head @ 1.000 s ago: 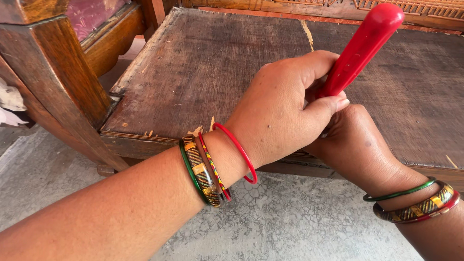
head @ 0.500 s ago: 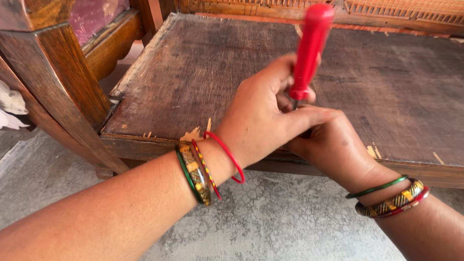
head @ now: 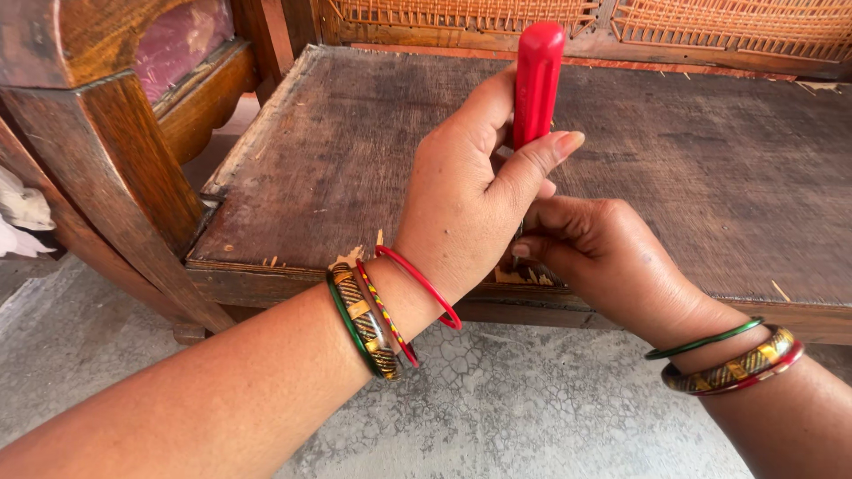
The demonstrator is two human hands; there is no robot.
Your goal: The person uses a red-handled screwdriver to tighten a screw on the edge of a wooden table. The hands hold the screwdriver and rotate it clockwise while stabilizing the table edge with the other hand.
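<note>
A tool with a red handle stands nearly upright at the front edge of a worn wooden seat board. My left hand is wrapped around the handle, thumb pressed against its right side. Just below and to the right, my right hand is closed low around the tool's shaft, right at the board's front edge; the tip is hidden by my fingers. Both wrists wear several bangles in red, green and gold.
A wooden chair leg and arm rise at the left. Woven cane backing runs along the top. Splintered chips show on the board's front edge. Cracked grey concrete floor lies below.
The red handle has swung from leaning right to almost upright. Both hands have shifted left along the front edge, and my left hand has regripped lower on the handle.
</note>
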